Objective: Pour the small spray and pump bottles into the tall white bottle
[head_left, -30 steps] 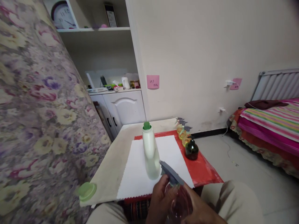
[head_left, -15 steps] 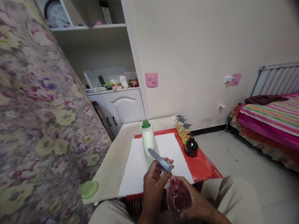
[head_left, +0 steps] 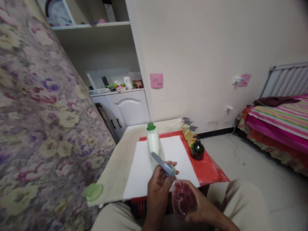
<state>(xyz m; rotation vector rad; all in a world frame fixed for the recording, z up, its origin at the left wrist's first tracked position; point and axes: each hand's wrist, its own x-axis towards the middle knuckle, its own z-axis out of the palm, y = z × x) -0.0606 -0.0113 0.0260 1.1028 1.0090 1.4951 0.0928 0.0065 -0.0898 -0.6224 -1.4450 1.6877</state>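
My right hand (head_left: 204, 208) is wrapped round a round clear bottle of pink liquid (head_left: 183, 200), held low over my lap. My left hand (head_left: 157, 186) pinches the grey spray head (head_left: 165, 165), lifted just above the bottle's neck with its thin tube still running into the bottle. Right behind it a tall white bottle with a green cap (head_left: 154, 144) stands on a white sheet (head_left: 141, 173).
The small table (head_left: 115, 170) carries a red mat (head_left: 211, 173), a dark green round bottle (head_left: 197, 150) and a row of yellow spray bottles (head_left: 187, 130). A green lid (head_left: 93, 192) lies at the table's near left corner. Floral fabric (head_left: 36, 128) is left, a bed (head_left: 279, 125) right.
The spray head has come off the pink bottle's neck and risen, turned by my left hand. Both hands and the bottle have lifted slightly.
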